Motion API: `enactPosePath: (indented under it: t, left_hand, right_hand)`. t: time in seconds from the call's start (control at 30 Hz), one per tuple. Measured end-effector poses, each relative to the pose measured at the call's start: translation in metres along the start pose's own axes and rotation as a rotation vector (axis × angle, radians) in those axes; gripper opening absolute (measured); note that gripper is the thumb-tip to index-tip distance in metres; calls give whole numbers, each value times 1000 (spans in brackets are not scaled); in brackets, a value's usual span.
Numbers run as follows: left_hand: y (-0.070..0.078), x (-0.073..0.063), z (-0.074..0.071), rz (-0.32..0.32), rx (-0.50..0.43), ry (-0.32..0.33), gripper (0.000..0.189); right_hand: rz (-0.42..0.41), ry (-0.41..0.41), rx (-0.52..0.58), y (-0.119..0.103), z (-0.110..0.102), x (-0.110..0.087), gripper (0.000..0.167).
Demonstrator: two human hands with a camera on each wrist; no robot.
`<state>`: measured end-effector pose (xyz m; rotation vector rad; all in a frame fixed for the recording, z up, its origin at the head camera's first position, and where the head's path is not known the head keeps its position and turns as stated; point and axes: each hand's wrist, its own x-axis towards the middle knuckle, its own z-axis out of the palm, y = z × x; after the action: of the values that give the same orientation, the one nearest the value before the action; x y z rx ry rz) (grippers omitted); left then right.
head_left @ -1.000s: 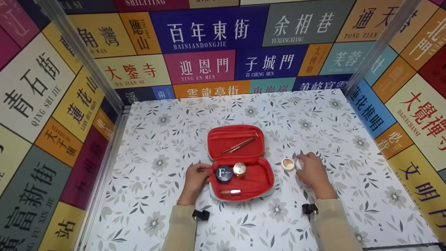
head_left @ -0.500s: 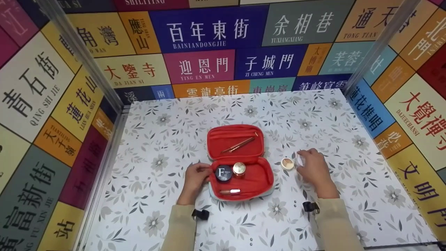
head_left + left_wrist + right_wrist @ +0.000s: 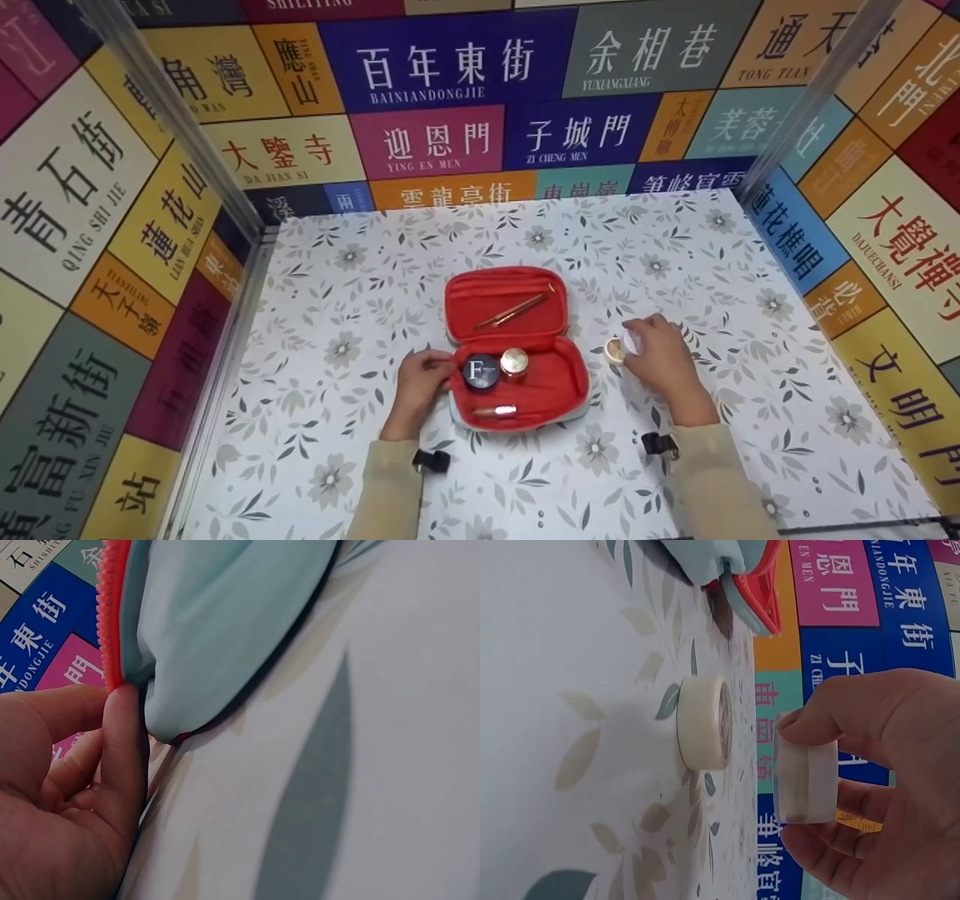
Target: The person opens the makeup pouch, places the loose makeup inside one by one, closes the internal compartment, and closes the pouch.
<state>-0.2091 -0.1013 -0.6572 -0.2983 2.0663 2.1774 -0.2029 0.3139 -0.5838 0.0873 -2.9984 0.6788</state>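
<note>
A light-blue cosmetic bag with red lining (image 3: 555, 386) lies unzipped and spread open on the table. My left hand (image 3: 415, 390) pinches its left rim between thumb and index finger, beside the red zipper teeth (image 3: 109, 611) in the left wrist view. My right hand (image 3: 669, 366) grips a round, clear-and-white lid (image 3: 806, 774) by its sides. A small cream-coloured round pot (image 3: 699, 724) with a pan of several tan shades sits just left of that hand. The lid is raised above the pot, a gap between them.
Inside the bag are a dark round jar (image 3: 481, 373) marked F, a gold-capped bottle (image 3: 514, 363) and a small tube with a shiny end (image 3: 496, 412). A thin copper-coloured stick (image 3: 517, 310) lies in the lid half. Sign-printed panels (image 3: 450, 64) wall the floral table.
My right hand first drew slightly right and up from the pot, then came back left with the lid, now partly covering the pot from above. The left hand stays put.
</note>
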Motion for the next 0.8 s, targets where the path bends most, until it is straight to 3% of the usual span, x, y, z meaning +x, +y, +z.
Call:
enactPosePath:
  t: [0.3,0.8]
  left_hand:
    - [0,-1,-1,9,11,-6,19]
    - [1,-1,0,20,17,8,17]
  right_hand:
    - [-71,26,45,-16,7,-1,50]
    - [-107,28,95,-49,16,7,50]
